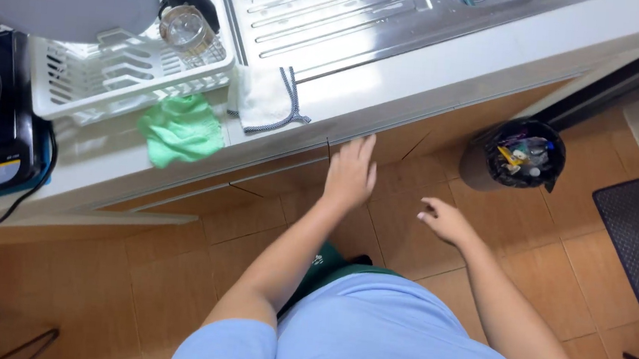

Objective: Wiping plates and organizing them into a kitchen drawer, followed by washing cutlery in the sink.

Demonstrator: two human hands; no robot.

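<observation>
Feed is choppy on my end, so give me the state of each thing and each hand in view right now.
left hand: open, flat, fingertips at the counter edge
right hand: open, holding nothing, over the floor
green cloth: crumpled on the counter
white cloth: hanging over the edge
dish rack: holds a plate and a glass
bin: lidless, rubbish inside

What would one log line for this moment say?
left hand: open, at counter edge | right hand: open, empty | nearby: green cloth, bin
</observation>
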